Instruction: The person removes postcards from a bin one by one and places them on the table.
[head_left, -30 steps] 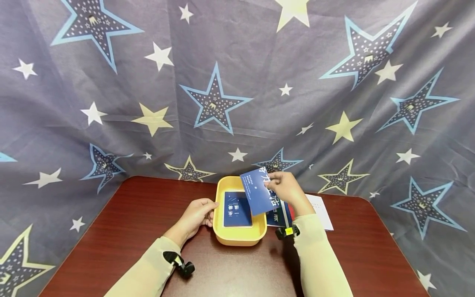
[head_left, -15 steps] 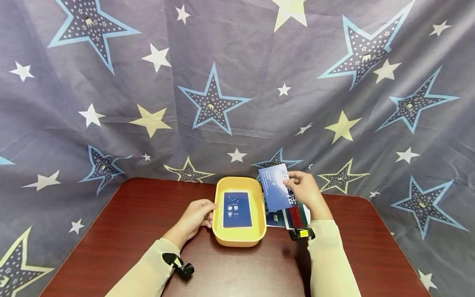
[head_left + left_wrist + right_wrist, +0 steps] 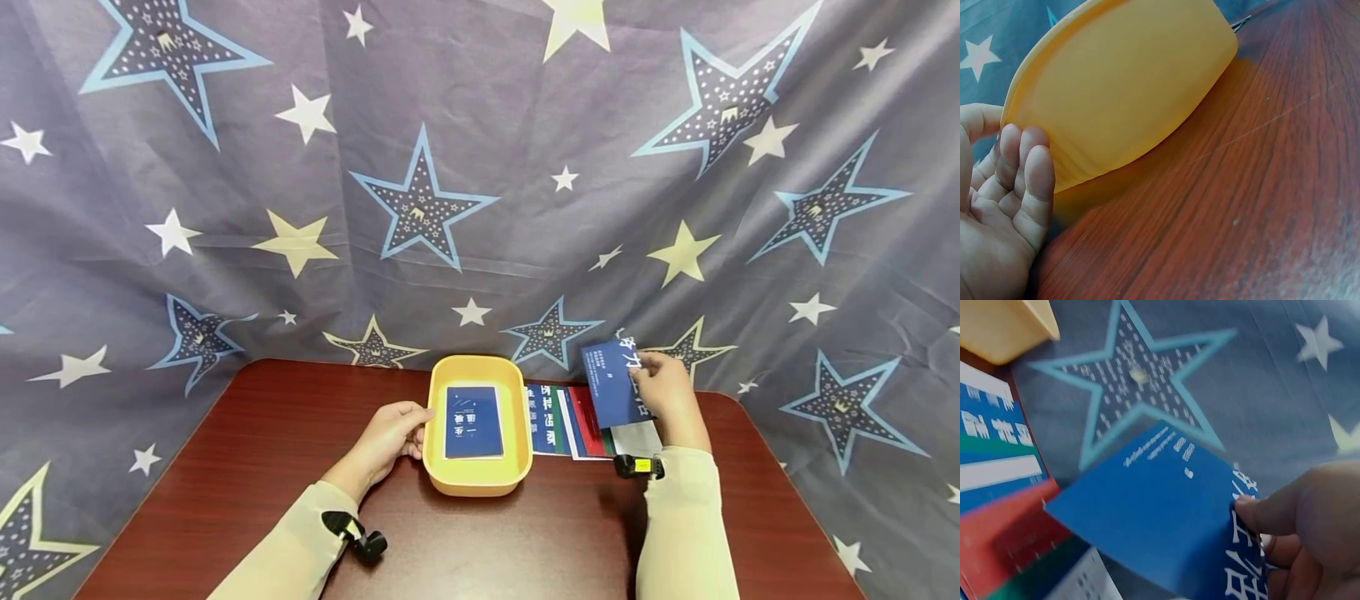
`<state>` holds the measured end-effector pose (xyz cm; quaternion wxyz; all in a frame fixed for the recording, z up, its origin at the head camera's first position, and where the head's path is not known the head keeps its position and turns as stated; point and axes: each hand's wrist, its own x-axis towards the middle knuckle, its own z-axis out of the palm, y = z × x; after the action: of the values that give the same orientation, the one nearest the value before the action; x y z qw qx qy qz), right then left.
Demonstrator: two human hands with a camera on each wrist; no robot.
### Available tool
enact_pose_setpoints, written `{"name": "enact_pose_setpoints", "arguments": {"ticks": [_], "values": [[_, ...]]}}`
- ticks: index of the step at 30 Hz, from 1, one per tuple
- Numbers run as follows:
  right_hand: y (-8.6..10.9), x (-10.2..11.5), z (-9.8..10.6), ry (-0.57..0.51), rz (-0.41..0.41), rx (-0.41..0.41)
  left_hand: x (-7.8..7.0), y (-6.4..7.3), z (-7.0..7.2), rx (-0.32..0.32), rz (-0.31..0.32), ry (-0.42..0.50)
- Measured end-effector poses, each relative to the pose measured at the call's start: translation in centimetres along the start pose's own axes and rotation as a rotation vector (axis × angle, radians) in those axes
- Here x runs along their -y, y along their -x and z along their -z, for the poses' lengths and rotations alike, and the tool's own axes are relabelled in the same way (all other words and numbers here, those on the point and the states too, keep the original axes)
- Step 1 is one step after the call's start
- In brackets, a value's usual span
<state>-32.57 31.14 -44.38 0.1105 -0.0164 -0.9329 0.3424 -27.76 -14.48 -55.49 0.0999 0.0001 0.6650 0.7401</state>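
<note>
A yellow plastic tray (image 3: 480, 487) stands on the table with a small stack of blue cards (image 3: 473, 422) inside it. My left hand (image 3: 392, 432) pinches the tray's left wall, thumb at the rim and fingers against the outside, as the left wrist view shows. In the air right of the tray, my right hand (image 3: 667, 390) pinches a blue card (image 3: 611, 383) with white lettering by its right edge. Beneath that card lies an overlapping row of cards: a blue one (image 3: 546, 421), a red one (image 3: 1013, 534) and a white one (image 3: 637, 440), among others.
The reddish-brown wooden table (image 3: 300, 417) carries the tray and the cards. Behind its far edge hangs a grey curtain (image 3: 465, 100) printed with stars. A black camera is strapped on each wrist.
My right hand has carried the blue card to the right, from over the tray's right side to above the far end of the card row. The left hand stays on the tray.
</note>
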Motion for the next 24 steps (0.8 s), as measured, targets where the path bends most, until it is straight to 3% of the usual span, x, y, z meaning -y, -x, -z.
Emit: {"name": "enact_pose_setpoints", "arguments": {"ticks": [9, 24], "values": [[0.3, -4.0, 1.5, 0.059, -0.13, 0.047, 0.1, -0.1, 0.0, -0.004, 0.008, 0.005], [-0.1, -6.6, 0.1, 0.085, -0.204, 0.156, 0.0, 0.1, -0.1, -0.016, 0.009, 0.012]]}}
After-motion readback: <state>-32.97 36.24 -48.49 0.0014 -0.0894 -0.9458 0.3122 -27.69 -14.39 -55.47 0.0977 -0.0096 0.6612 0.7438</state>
